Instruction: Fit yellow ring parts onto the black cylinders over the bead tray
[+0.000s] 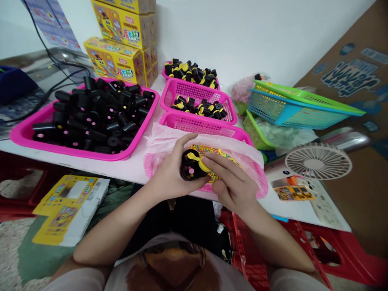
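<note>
- Well, left hand (168, 171): fingers curl firmly round a black plastic cylinder (188, 166), held at the centre of view just above the bag; open end faces the camera, a pink dot showing inside;
- Right hand (233, 182): fingers pressed together, pinching a yellow piece (198, 159) against the cylinder's rim;
- Technique: one hand steadying and the other pinching is sound; it keeps the piece seated on the rim;
- 6 o'clock: a pink plastic bag (253, 173) holds multicoloured candy beads (203, 150);
- 10 o'clock: a pink tray (72, 150) holds black cylinders;
- 12 o'clock: two pink mesh baskets (194, 87) (165, 72) hold black cylinders with yellow pieces; a third pink mesh basket (206, 125) sits just behind the bag, contents hidden;
</note>
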The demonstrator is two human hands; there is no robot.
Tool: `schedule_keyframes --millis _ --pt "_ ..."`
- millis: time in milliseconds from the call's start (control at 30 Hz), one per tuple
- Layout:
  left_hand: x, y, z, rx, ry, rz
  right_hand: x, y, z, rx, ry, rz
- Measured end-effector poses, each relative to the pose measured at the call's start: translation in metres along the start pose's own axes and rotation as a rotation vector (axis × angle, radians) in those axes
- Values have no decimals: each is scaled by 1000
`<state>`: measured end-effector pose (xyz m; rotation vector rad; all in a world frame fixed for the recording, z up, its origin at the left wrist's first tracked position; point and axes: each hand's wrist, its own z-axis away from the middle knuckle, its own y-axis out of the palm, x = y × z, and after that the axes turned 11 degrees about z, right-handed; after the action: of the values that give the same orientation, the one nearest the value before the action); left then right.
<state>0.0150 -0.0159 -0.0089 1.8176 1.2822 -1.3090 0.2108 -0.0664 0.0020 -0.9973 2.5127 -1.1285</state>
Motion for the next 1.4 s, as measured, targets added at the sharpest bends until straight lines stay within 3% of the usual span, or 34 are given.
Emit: schedule_keyframes --millis 100,267,567,633,800,900,967,1200,1400 --pt "0 -2 0 -13 36 -9 -2 6 1 11 -96 52" --pt "-1 -3 0 27 33 12 -4 13 5 -75 -125 184" --pt "1 -4 2 58 59 35 -12 6 -5 -62 -273 251" --pt "1 -3 1 45 44 43 -16 0 -11 11 -274 223" --pt "4 0 -4 70 -52 45 -24 -17 -38 350 -124 101" --pt "5 0 -6 81 -34 39 -27 -19 -52 435 -141 87" --pt "4 -1 -6 68 -39 40 -30 -18 -56 423 -149 36" --pt "2 -3 -2 -5 -54 67 -43 -5 -38 152 -213 -148" --pt "-1 -3 -2 11 -12 70 -43 2 -29 167 -252 -144"
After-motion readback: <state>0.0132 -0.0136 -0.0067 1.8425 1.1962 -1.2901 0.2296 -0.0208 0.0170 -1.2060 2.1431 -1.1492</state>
